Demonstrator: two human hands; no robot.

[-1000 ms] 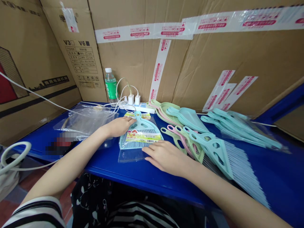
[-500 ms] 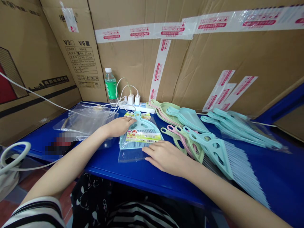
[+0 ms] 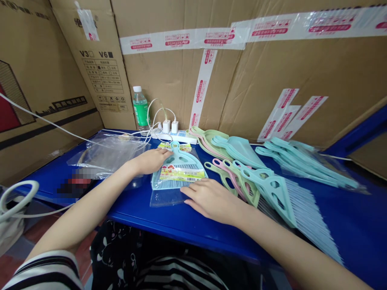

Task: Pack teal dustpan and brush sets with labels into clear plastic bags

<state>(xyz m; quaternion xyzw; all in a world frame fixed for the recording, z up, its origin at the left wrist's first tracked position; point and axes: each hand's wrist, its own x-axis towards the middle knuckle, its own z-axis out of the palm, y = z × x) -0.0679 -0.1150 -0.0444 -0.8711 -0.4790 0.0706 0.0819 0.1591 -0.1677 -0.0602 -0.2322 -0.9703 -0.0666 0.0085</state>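
A light-blue hand brush with its dustpan lies in a clear plastic bag on the blue table, handle pointing away from me. Across the bristles runs a yellow printed label. My left hand rests on the upper left side of the set, fingers stretched out near the handle. At the lower right, my right hand lies flat, its fingertips on the bag's edge and the label's corner. Neither hand is wrapped round anything.
To the right lie several loose brushes, stacked dustpans and bagged light-blue sets. Clear plastic bags lie at the left. Behind are a green-labelled bottle, a power strip with white cables, and cardboard walls.
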